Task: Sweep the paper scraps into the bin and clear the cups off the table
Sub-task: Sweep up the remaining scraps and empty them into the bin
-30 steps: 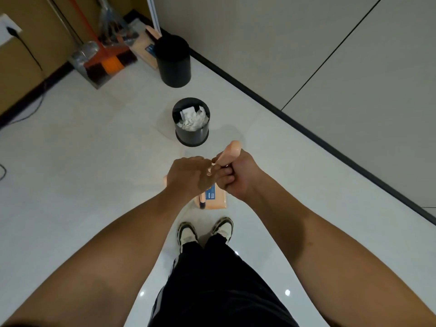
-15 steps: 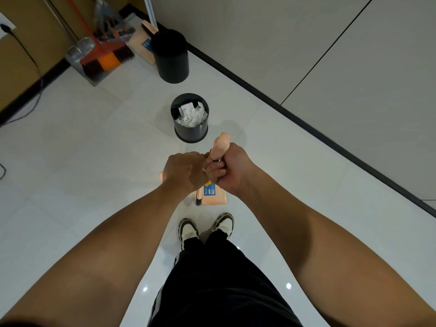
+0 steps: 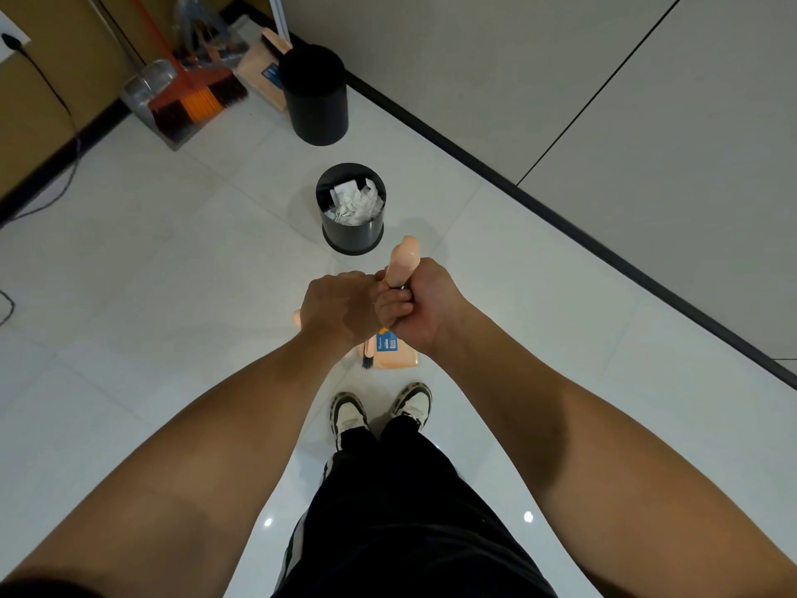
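Both hands point(image 3: 379, 308) knuckle to knuckle, gripping peach dustpan point(image 3: 394, 351).

floor point(image 3: 151, 261): glossy white tiles | far corner: orange-bristled broom point(image 3: 196, 94) lying on a grey dustpan point(image 3: 144, 86) | wall socket point(image 3: 10, 38) with black cable point(image 3: 56, 101) trailing down | black skirting point(image 3: 560, 217) along grey wall point(image 3: 560, 79) | sneakers point(image 3: 379, 410) below

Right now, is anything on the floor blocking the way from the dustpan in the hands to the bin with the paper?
Nothing visible: bare white floor lies between the peach dustpan and the small black bin.
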### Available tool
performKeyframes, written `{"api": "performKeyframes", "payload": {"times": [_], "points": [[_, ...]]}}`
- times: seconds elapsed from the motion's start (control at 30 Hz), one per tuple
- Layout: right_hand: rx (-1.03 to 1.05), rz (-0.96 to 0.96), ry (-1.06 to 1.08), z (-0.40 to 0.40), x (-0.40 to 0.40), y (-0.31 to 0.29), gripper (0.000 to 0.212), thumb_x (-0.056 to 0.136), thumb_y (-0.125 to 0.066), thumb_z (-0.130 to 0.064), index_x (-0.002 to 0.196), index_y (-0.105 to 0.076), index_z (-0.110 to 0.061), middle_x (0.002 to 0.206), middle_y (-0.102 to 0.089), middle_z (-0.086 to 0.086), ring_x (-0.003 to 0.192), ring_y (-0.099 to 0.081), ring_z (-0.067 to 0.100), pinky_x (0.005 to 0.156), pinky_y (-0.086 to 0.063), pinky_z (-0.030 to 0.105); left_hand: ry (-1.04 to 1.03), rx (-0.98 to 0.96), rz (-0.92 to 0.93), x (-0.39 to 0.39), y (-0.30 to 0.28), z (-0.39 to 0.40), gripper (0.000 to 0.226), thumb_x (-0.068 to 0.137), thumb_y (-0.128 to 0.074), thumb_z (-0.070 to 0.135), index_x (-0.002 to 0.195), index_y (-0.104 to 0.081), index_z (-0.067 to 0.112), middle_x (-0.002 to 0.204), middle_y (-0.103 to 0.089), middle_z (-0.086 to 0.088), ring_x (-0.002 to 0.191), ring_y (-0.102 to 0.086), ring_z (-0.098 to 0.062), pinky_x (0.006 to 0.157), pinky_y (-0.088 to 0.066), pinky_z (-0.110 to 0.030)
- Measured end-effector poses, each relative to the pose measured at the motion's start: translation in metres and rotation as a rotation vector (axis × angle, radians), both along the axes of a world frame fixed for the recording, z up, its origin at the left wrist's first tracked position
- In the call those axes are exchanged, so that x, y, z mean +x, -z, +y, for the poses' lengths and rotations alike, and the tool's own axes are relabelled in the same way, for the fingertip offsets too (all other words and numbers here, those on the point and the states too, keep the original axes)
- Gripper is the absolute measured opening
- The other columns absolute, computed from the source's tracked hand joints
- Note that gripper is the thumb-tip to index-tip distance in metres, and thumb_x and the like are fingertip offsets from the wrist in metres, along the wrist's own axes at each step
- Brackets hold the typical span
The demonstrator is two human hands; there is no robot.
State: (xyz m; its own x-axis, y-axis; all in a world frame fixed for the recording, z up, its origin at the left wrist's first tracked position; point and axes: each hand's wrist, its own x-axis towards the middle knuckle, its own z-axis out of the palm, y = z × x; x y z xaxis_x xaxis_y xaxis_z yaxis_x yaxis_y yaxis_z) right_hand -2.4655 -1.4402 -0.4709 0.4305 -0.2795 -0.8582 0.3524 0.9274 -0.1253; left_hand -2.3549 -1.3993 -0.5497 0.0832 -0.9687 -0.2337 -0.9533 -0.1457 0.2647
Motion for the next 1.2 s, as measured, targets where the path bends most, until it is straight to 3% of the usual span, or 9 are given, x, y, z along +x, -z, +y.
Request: {"api": "performKeyframes", "payload": {"times": [0.2,0.4,0.53,0.63,0.73,0.83,0.93,1.03,1.2], "points": [[0.01,0.006,0.032,0.005,0.001,0.001,0.025,0.093,-0.031,-0.007,0.073,-0.045,-0.009,0.055,-0.038,0.003,0.03,-0.029,0.006,0.025,-0.026,0.016,-0.006,0.067,-0.011,-0.004,0.003,-0.001,0.035,0.083,-0.05,0.043,0.058,-0.035,0.024,0.056,-0.045,0.009,0.06,-0.055,-0.02,0.062,-0.042,-0.03],[-0.03,0.053,-0.054,0.001,-0.007,-0.004,0.022,0.095,-0.036,-0.01,0.08,-0.051,-0.004,0.057,-0.047,0.008,0.033,-0.037,0.011,0.03,-0.034,0.017,-0.186,0.057,0.259,-0.009,-0.012,-0.002,0.032,0.067,-0.033,0.054,0.06,-0.045,0.025,0.066,-0.057,0.005,0.071,-0.059,-0.022,0.073,-0.051,-0.038],[-0.136,0.225,-0.207,0.01,-0.015,-0.005,0.021,0.094,-0.051,-0.022,0.091,-0.061,-0.004,0.059,-0.059,0.011,0.039,-0.047,0.016,0.038,-0.041,0.019,0.059,-0.11,-0.015,-0.001,-0.005,0.006,0.032,0.08,-0.04,0.043,0.07,-0.056,0.019,0.071,-0.062,0.001,0.078,-0.054,-0.025,0.068,-0.041,-0.033],[-0.185,0.407,-0.256,0.017,-0.036,0.01,0.024,0.095,-0.06,-0.034,0.101,-0.057,-0.011,0.067,-0.062,0.013,0.048,-0.053,0.021,0.045,-0.047,0.024,0.019,-0.272,-0.097,0.0,0.002,0.016,0.038,0.082,-0.065,0.05,0.071,-0.067,0.013,0.068,-0.065,-0.003,0.074,-0.057,-0.027,0.066,-0.042,-0.035],[-0.271,0.629,-0.402,0.021,-0.071,0.031,0.02,0.093,-0.065,-0.026,0.1,-0.062,-0.008,0.08,-0.063,0.015,0.061,-0.058,0.025,0.055,-0.055,0.031,-0.24,-0.326,0.104,-0.005,0.011,0.031,0.032,0.082,-0.069,0.046,0.096,-0.069,0.016,0.089,-0.069,0.0,0.088,-0.058,-0.02,0.078,-0.048,-0.032],[-0.336,0.752,-0.495,0.02,-0.113,0.054,0.012,0.09,-0.067,-0.014,0.095,-0.066,-0.003,0.082,-0.066,0.015,0.067,-0.062,0.026,0.061,-0.059,0.035,-0.499,-0.41,0.346,-0.021,0.012,0.047,0.037,0.085,-0.069,0.029,0.119,-0.059,0.02,0.116,-0.061,0.002,0.112,-0.048,-0.011,0.093,-0.04,-0.02],[-0.39,0.837,-0.589,0.013,-0.155,0.074,0.006,0.085,-0.066,-0.006,0.082,-0.066,0.0,0.074,-0.064,0.012,0.062,-0.06,0.022,0.06,-0.059,0.033,-0.529,-0.591,0.203,-0.049,0.009,0.062,0.039,0.079,-0.073,0.012,0.115,-0.056,0.014,0.117,-0.056,-0.005,0.113,-0.045,-0.021,0.097,-0.037,-0.024],[-0.404,0.865,-0.651,0.003,-0.199,0.093,0.008,0.084,-0.067,-0.003,0.077,-0.066,0.0,0.072,-0.065,0.011,0.058,-0.06,0.02,0.06,-0.061,0.033,-0.634,-0.546,0.1,-0.083,0.007,0.067,0.045,0.08,-0.072,0.015,0.121,-0.052,0.016,0.122,-0.053,-0.006,0.113,-0.044,-0.024,0.097,-0.042,-0.035],[-0.431,0.898,-0.688,-0.012,-0.261,0.121,0.011,0.079,-0.069,-0.003,0.068,-0.067,-0.002,0.065,-0.066,0.01,0.052,-0.06,0.019,0.048,-0.058,0.026,-0.578,-0.44,0.113,-0.146,0.015,0.059,0.031,0.084,-0.069,0.019,0.113,-0.063,0.011,0.114,-0.058,-0.011,0.104,-0.051,-0.028,0.089,-0.045,-0.037]]}}
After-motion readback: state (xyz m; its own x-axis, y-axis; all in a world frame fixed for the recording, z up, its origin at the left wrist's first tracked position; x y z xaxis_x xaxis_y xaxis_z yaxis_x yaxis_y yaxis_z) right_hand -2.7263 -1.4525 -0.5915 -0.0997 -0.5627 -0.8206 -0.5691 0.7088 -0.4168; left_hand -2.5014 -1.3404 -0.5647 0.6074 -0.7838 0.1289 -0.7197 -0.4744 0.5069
